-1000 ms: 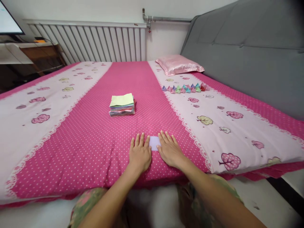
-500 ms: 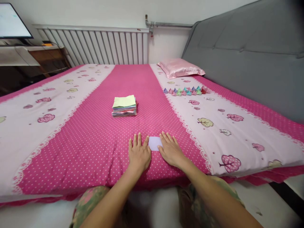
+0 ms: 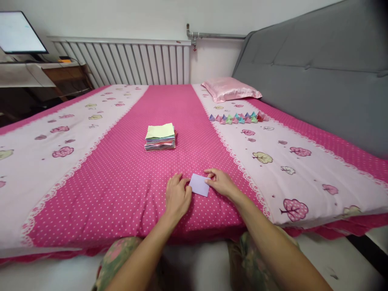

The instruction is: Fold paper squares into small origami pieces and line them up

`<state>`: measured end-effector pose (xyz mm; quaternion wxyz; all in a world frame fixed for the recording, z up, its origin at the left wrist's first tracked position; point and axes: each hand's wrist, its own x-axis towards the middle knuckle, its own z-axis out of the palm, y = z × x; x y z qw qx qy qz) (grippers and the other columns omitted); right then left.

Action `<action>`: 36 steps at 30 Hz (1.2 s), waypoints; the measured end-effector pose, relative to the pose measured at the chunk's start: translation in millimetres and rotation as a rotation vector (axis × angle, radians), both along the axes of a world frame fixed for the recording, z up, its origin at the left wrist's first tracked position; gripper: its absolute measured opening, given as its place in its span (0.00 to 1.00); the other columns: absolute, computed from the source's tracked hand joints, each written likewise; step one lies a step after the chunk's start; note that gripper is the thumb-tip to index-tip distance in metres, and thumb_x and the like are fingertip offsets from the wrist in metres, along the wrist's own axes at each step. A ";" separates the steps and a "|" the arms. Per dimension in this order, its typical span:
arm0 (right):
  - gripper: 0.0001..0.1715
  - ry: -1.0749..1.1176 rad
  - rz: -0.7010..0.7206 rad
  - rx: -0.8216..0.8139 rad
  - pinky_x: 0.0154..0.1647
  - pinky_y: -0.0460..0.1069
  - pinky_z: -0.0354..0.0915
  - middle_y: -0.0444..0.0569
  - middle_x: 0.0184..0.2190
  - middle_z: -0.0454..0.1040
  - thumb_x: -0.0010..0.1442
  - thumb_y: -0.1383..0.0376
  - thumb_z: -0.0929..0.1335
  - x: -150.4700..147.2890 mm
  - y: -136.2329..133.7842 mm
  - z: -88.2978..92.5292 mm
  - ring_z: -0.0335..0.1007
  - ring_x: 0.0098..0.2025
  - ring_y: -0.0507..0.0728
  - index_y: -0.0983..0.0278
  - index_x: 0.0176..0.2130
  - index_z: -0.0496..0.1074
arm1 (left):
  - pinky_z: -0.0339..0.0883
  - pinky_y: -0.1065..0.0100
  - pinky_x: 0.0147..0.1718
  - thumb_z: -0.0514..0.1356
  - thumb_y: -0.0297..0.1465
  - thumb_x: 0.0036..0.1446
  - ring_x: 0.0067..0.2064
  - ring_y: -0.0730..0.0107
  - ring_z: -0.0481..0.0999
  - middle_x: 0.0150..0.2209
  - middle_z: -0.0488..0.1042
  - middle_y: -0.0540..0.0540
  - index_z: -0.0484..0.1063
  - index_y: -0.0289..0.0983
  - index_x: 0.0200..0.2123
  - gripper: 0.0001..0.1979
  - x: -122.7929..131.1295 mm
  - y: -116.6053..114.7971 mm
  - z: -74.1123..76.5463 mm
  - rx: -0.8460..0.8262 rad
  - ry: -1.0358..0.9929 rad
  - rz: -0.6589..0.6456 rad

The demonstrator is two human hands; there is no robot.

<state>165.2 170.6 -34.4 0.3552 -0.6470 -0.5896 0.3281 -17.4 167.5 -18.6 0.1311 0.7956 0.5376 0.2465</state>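
A small light purple sheet of paper [image 3: 199, 186], which looks folded, is tilted slightly between my hands near the front edge of the bed. My left hand [image 3: 178, 196] has its thumb and forefinger closed at the paper's left edge. At the right edge, my right hand [image 3: 222, 183] pinches the paper between thumb and fingers. Beyond my left hand lies a stack of coloured paper [image 3: 160, 137] with a pale yellow sheet on top.
Several folded paper pieces [image 3: 238, 118] in mixed colours stand in rows on the right. Behind them lies a pink pillow [image 3: 230, 89], beside the grey headboard [image 3: 309, 81]. A radiator [image 3: 130, 60] lines the wall; a monitor [image 3: 21, 34] stands far left.
My hands were flat with fingers spread over the paper's two ends. Now the fingers have curled in to its edges, more of the paper shows, and it has turned slightly.
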 end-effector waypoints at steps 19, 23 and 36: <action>0.14 0.892 0.025 -0.082 0.29 0.43 0.58 0.42 0.27 0.71 0.42 0.62 0.74 -19.5 -8.8 24.0 0.61 0.25 0.47 0.63 0.32 0.73 | 0.61 0.74 0.24 0.63 0.35 0.46 0.23 0.77 0.68 0.21 0.71 0.51 0.74 0.34 0.28 0.10 0.2 -1.4 11.0 -0.206 -1.066 0.086; 0.15 0.776 0.090 0.028 0.41 0.47 0.62 0.45 0.32 0.74 0.43 0.63 0.73 -21.6 -12.7 28.6 0.68 0.36 0.51 0.63 0.34 0.73 | 0.63 0.73 0.24 0.62 0.35 0.48 0.24 0.76 0.69 0.23 0.73 0.49 0.75 0.34 0.29 0.09 -3.8 -2.6 10.4 -0.137 -0.958 0.044; 0.13 0.589 0.119 0.135 0.24 0.45 0.60 0.45 0.22 0.72 0.43 0.60 0.74 -24.1 -18.2 32.4 0.64 0.23 0.49 0.66 0.28 0.75 | 0.61 0.75 0.20 0.62 0.34 0.48 0.22 0.77 0.67 0.23 0.73 0.48 0.76 0.35 0.27 0.08 0.9 -8.6 11.5 -0.094 -0.800 -0.083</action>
